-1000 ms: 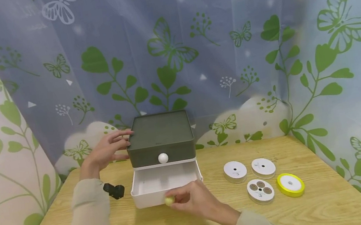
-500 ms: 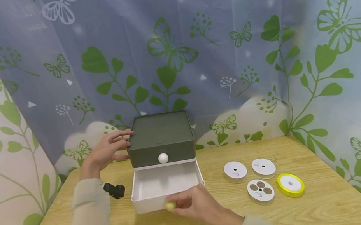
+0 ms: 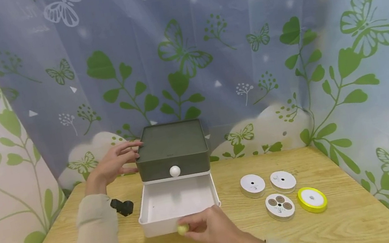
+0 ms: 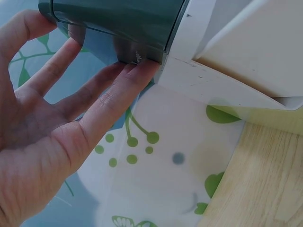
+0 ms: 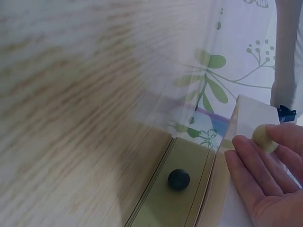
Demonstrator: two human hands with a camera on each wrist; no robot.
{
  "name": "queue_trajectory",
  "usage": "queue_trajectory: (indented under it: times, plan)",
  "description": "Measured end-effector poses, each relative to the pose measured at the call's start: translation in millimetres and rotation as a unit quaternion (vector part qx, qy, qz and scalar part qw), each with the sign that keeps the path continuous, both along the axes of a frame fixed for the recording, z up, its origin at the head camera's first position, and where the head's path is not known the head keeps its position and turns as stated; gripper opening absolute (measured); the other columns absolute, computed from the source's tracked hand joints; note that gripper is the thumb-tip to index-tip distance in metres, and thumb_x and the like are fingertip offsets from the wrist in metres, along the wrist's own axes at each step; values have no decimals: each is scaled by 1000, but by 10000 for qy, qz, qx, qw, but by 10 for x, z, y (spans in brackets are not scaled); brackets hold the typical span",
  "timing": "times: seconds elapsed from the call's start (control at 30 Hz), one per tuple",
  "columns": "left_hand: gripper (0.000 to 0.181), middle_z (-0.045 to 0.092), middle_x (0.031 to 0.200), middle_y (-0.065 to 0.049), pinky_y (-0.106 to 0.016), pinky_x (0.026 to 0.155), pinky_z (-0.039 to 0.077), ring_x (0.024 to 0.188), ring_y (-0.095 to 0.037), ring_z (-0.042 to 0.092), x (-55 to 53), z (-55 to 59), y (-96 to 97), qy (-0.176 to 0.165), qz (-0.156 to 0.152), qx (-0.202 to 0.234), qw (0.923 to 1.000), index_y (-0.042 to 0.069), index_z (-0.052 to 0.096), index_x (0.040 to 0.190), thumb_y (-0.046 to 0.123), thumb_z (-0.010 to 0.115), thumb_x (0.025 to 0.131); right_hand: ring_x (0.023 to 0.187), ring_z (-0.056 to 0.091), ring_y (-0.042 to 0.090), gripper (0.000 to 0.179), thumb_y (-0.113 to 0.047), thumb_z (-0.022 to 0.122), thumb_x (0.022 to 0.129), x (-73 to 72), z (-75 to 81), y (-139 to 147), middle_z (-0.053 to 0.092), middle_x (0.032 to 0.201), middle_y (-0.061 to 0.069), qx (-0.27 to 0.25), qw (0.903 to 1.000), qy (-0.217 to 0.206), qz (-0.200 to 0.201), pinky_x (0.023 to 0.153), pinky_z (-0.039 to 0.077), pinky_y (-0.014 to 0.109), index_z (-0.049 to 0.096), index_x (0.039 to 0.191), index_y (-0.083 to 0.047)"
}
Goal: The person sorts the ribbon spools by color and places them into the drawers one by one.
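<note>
A small drawer cabinet [image 3: 172, 140] with a dark green top stands on the table, its white drawer [image 3: 178, 198] pulled out. Inside the drawer only its white floor shows. My right hand [image 3: 215, 228] pinches the pale yellow-green knob [image 5: 262, 136] on the drawer's front between thumb and fingers. On the cabinet's left side my left hand [image 3: 115, 164] rests with fingers spread, the fingertips [image 4: 149, 67] against the green wall. A white knob [image 3: 175, 171] sits on the upper dark green front. Below the white drawer, a khaki front [image 5: 165, 208] with a dark knob [image 5: 179, 179] shows in the right wrist view.
To the cabinet's right lie several ribbon spools: two white ones [image 3: 252, 183], one with brown discs [image 3: 280, 205] and a yellow-rimmed one [image 3: 312, 199]. A black device [image 3: 123, 207] shows beside the left sleeve. A patterned curtain [image 3: 232, 68] hangs behind the wooden table [image 3: 347, 216].
The white drawer has slid further out toward the person, with the right hand moving back on its knob. The left hand has stayed against the cabinet's side.
</note>
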State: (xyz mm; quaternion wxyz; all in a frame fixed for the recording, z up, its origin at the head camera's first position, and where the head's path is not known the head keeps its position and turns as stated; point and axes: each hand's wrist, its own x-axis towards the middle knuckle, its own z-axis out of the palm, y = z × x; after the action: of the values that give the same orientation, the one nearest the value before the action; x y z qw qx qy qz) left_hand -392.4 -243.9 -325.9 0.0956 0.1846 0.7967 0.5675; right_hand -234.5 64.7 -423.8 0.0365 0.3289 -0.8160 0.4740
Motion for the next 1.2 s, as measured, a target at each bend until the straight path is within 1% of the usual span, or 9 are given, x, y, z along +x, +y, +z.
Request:
queue_trajectory:
  times: [0.07, 0.2, 0.33, 0.5, 0.8, 0.9, 1.0, 1.07, 1.2]
  plan:
    - [53, 32, 164, -20, -51, 101, 59, 139, -38, 42, -5, -5, 1, 0, 2, 7, 10000, 11, 41, 157, 17, 54, 106, 79, 74, 0, 24, 0, 79, 87, 23, 6, -4, 81, 90, 12, 25, 10000, 54, 28, 77, 59, 11, 81, 111, -4]
    - [53, 33, 163, -20, -55, 103, 57, 137, -36, 44, -9, -6, 0, -6, 9, 17, 10000, 11, 42, 157, 17, 54, 106, 81, 74, 1, 25, 0, 78, 88, 63, 14, -11, 81, 95, 12, 51, 9999, 127, 81, 78, 59, 10, 80, 112, -3]
    - [54, 33, 163, -21, -56, 104, 56, 137, -38, 43, -6, -7, -12, 9, -26, 24, 10000, 9, 41, 158, 17, 54, 106, 82, 74, 1, 25, 1, 78, 87, 101, -9, -21, 81, 100, 12, 92, 9994, 320, 84, 78, 59, 10, 80, 112, -4]
    - [55, 31, 164, -21, -58, 105, 55, 140, -39, 41, 2, 0, -14, 22, -74, 44, 10000, 9, 40, 158, 18, 54, 106, 84, 76, 5, 25, 3, 77, 87, 144, -53, -31, 80, 105, 12, -32, 9981, 606, 146, 79, 60, 12, 80, 112, -2]
    - [54, 33, 163, -20, -54, 102, 58, 138, -38, 42, -6, -4, -17, 4, -36, 25, 10000, 9, 40, 158, 18, 54, 107, 84, 75, 3, 25, 3, 77, 88, 221, -56, -43, 80, 105, 13, -70, 9978, 621, 202, 79, 60, 12, 80, 112, -1]
    - [54, 33, 163, -20, -54, 102, 58, 137, -37, 43, -8, -6, -16, -2, -35, 29, 10000, 9, 39, 158, 18, 54, 107, 83, 72, 0, 26, 3, 78, 87, 250, -48, -39, 81, 102, 11, -43, 9985, 530, 156, 78, 60, 12, 80, 112, -3]
    - [55, 34, 162, -21, -54, 102, 58, 135, -36, 44, -8, -6, -14, -10, -35, 28, 10000, 9, 39, 158, 18, 55, 106, 82, 71, -3, 26, 2, 78, 87, 278, -51, -34, 82, 99, 9, -13, 9985, 535, 141, 79, 59, 11, 81, 112, -5]
    - [55, 34, 161, -21, -54, 102, 57, 135, -35, 44, -7, -5, -14, -15, -39, 35, 10000, 9, 39, 159, 18, 55, 106, 82, 71, -4, 25, 1, 79, 87, 291, -62, -34, 82, 98, 8, -1, 9975, 695, 158, 79, 59, 11, 81, 111, -5]
    - [56, 33, 163, -20, -54, 102, 58, 138, -38, 42, -6, -4, -16, -24, -51, 42, 10000, 9, 39, 159, 18, 54, 106, 83, 73, -2, 24, 1, 80, 86, 307, -100, -37, 82, 100, 8, -20, 9925, 1199, 245, 79, 58, 9, 81, 109, -4]
